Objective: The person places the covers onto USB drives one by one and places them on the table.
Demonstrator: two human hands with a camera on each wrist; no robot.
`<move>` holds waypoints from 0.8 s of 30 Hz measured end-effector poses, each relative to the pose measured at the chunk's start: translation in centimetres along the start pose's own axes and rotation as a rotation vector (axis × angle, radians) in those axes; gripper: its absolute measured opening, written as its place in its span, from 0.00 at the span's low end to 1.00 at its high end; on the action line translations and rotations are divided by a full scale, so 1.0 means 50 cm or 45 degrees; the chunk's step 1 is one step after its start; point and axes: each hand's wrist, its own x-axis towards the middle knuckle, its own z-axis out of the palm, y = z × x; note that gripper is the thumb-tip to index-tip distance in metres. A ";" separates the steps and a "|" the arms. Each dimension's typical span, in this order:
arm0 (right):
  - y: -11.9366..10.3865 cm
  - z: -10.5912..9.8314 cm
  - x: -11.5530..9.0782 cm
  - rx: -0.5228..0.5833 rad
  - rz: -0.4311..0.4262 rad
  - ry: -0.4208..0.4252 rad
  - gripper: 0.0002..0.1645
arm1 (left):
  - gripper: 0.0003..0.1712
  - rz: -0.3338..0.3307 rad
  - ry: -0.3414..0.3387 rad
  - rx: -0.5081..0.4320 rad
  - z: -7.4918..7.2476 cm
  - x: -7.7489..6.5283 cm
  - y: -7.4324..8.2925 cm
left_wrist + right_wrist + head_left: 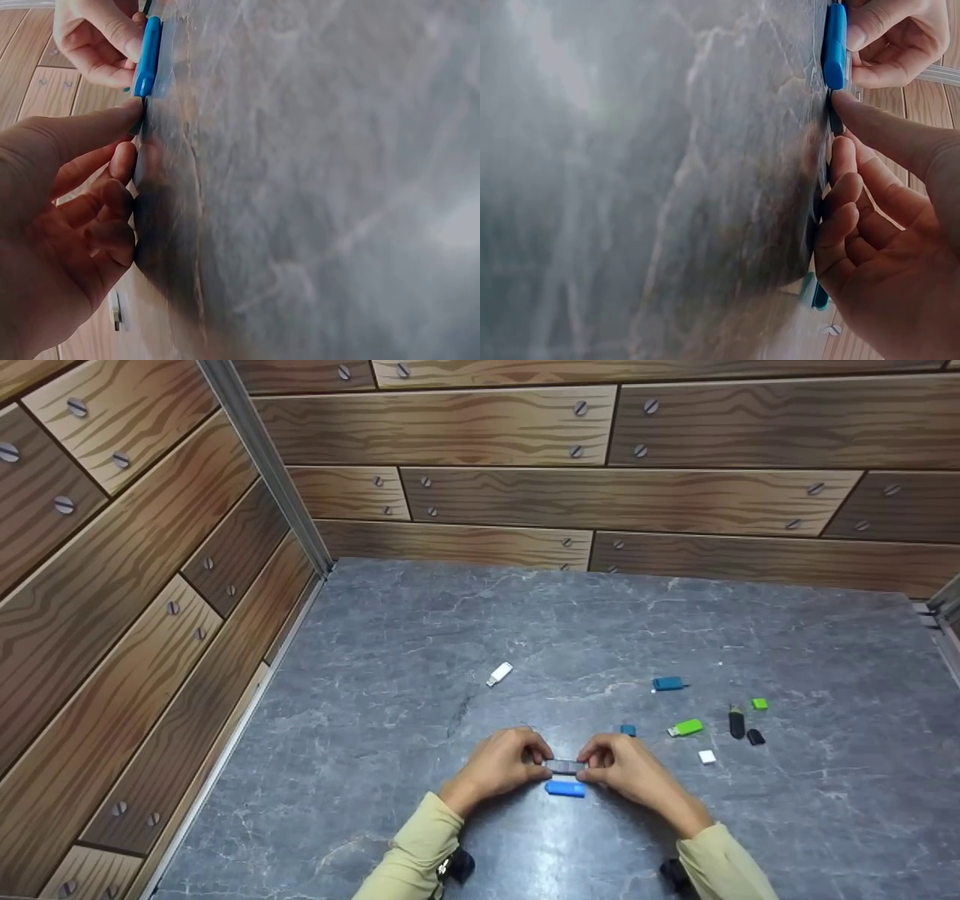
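Both hands are low over the tabletop, facing each other across a dark grey USB stick [564,766]. My left hand [504,763] pinches its left end between thumb and fingers. The right end is pinched the same way by my right hand [628,771]. A blue USB stick [565,789] lies parallel to the grey one, just on the near side of it. In both wrist views the blue stick [150,56] hides most of the grey one, and only a dark end shows by the thumb.
On the grey marbled table [375,675] lie a white USB stick [500,673], a teal one [667,683], a green one [686,728] and a black one [736,724]. Loose caps, teal [628,730], white [706,757], green [760,704] and black [756,737], lie to the right.
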 end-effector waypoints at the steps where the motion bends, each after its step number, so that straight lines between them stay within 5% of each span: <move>1: 0.000 0.000 0.000 0.002 0.001 0.001 0.12 | 0.11 0.004 -0.001 -0.006 0.000 0.001 0.000; 8: -0.003 0.000 0.001 0.005 0.035 0.005 0.14 | 0.12 -0.001 -0.032 -0.044 -0.005 0.006 -0.003; 19: 0.003 -0.003 -0.006 0.089 0.014 -0.023 0.17 | 0.09 -0.024 -0.081 -0.315 -0.021 0.010 -0.018; 24: 0.003 -0.004 -0.012 0.096 0.043 0.015 0.15 | 0.09 -0.043 -0.069 -0.346 -0.030 0.015 -0.028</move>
